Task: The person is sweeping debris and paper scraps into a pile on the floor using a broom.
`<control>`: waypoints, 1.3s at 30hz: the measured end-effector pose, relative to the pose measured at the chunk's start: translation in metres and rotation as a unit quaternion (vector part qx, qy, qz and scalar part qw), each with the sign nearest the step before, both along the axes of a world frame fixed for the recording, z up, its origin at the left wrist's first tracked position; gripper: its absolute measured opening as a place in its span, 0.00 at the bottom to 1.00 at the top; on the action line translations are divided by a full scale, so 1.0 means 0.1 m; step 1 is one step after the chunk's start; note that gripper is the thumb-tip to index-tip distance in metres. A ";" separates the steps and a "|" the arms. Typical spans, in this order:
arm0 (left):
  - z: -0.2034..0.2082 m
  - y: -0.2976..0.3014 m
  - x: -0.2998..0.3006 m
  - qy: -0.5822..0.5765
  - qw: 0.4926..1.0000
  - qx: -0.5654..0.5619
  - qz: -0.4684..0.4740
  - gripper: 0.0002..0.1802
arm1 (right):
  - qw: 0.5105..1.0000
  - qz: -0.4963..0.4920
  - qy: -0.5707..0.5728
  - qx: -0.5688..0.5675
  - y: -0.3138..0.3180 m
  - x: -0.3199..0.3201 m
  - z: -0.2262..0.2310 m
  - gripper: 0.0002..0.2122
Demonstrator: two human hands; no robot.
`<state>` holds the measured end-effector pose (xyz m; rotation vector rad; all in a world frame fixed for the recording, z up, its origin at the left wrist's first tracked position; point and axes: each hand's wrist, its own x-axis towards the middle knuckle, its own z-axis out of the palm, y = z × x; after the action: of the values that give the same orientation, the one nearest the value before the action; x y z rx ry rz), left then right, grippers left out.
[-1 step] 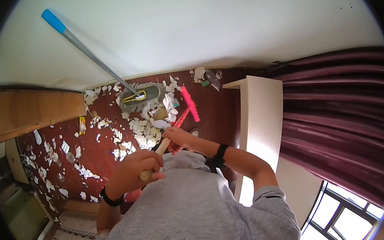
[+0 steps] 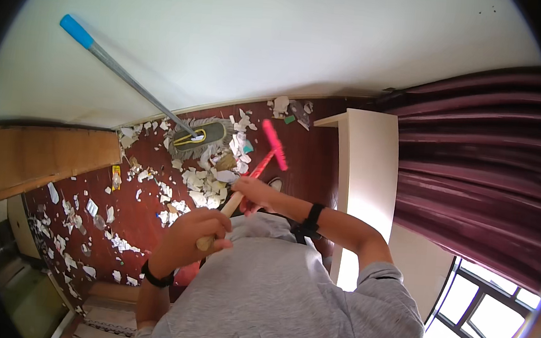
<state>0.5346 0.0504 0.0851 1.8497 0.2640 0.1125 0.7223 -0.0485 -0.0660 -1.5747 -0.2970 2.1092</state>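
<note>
Both hands hold one tool with a pale wooden handle (image 2: 229,205) and a narrow pink crosspiece (image 2: 275,145) at its far end. From above, I cannot make out whether it is a rake or a broom. My left hand (image 2: 190,231) is wrapped around the handle near its rounded butt end. Farther along, my right hand (image 2: 257,194) grips it close to the red neck (image 2: 261,166). The pink head is beyond my hands, just right of a heap of white scraps (image 2: 204,186) on the dark red floor (image 2: 313,150).
A mop (image 2: 198,138) with a blue-tipped pole leans against the white wall (image 2: 281,36). More scraps (image 2: 121,243) litter the left floor, near a wooden cabinet (image 2: 49,161). On the right stand a cream panel (image 2: 365,176) and a purple curtain (image 2: 474,166).
The tool's pink head has shifted slightly to the right. Both hands keep their hold on the handle.
</note>
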 end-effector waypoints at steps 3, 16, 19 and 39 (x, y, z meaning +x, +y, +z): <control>-0.29 -0.02 0.30 -0.019 0.998 -0.004 0.058 0.06 | 0.987 -0.147 -0.060 0.025 -0.04 0.37 -0.21 0.11; -1.52 -0.25 1.23 0.048 0.849 -0.329 0.411 0.14 | 0.999 -0.016 -0.044 0.016 0.44 1.41 -1.73 0.13; -1.18 -0.55 0.96 0.105 0.893 -0.197 0.390 0.12 | 0.992 0.121 -0.015 0.015 0.45 1.17 -1.54 0.17; -0.55 -0.60 1.21 0.031 0.906 -0.036 0.421 0.07 | 0.960 0.272 -0.044 0.046 0.76 1.08 -0.78 0.15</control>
<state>0.6558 -0.0100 0.0300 1.5506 1.0876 0.6289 0.8300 0.0278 -0.1442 -1.6684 -0.9376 2.3745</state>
